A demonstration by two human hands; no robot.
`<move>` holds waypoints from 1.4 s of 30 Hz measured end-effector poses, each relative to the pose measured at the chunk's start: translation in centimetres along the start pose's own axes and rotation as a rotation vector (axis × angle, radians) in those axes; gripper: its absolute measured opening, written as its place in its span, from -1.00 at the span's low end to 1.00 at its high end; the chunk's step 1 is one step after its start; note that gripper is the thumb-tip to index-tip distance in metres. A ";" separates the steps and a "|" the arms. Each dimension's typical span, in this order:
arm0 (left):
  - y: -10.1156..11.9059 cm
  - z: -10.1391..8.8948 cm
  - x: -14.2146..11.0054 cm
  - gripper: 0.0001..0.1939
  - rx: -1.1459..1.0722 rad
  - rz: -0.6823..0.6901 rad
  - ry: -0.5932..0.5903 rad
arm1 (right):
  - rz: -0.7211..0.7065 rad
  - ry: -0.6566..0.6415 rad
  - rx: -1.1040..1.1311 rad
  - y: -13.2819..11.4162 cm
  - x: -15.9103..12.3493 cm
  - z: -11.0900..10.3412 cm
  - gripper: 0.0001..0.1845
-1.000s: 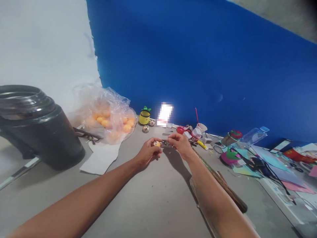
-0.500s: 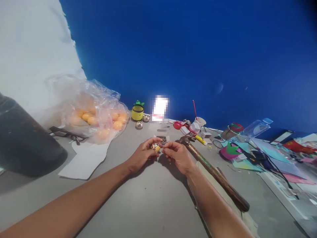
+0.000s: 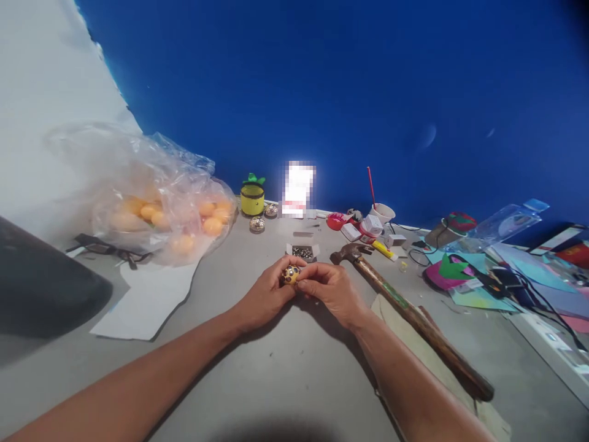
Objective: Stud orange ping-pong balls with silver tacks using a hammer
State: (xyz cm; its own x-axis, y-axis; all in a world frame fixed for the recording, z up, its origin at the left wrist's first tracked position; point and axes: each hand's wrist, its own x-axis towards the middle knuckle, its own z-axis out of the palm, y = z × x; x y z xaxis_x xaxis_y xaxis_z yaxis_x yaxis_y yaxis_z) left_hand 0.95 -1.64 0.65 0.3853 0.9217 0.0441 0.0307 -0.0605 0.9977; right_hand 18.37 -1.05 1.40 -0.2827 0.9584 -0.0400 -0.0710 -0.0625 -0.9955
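My left hand (image 3: pixel 267 293) is closed round a small yellow-orange ball (image 3: pixel 291 274) dotted with shiny metal tack heads. Against the right side of this ball, the thumb and forefinger of my right hand (image 3: pixel 329 291) are pinched together; whatever lies between these fingertips is hidden. Just beyond both hands, an open small box (image 3: pixel 302 252) holds many shiny metal tacks. Farther back on the table, two balls covered in metal studs, a nearer one (image 3: pixel 257 224) and a farther one (image 3: pixel 271 210), sit by a yellow pot-like container (image 3: pixel 253 199) with green leaves.
A claw hammer (image 3: pixel 414 319) lies on a pale cloth (image 3: pixel 391 313) at the right. Clear plastic bags (image 3: pixel 151 178) with orange balls, white paper (image 3: pixel 151 301) and a dark bottle (image 3: pixel 41 282) are leftward. A white cup (image 3: pixel 383 213), yellow tube (image 3: pixel 381 248) and bright blurred screen (image 3: pixel 298 187) stand toward the wall.
My right hand has come from the tack box back to the ball, its fingertips now touching it. My left hand keeps hold of the ball. The view has shifted rightward.
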 end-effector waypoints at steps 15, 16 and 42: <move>0.1 0.0 0.0 -0.59 -0.103 -0.077 0.017 | 0.124 0.054 0.151 0.6 0.4 -0.9 -0.66; 0.0 -0.1 0.1 -0.56 -0.161 -0.109 0.014 | 0.145 0.048 0.184 0.6 0.4 -1.0 -0.64; -0.3 -0.9 0.8 -0.70 -0.773 -0.215 0.048 | 0.191 0.014 0.354 0.0 0.4 -1.8 -0.59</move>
State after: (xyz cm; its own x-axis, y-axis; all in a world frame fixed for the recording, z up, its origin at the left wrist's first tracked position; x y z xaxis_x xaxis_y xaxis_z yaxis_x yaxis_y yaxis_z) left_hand 0.43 -0.58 0.39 0.4027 0.8996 -0.1688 -0.5546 0.3865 0.7369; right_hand 19.98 -0.15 1.25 -0.3095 0.9239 -0.2249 -0.3441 -0.3293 -0.8793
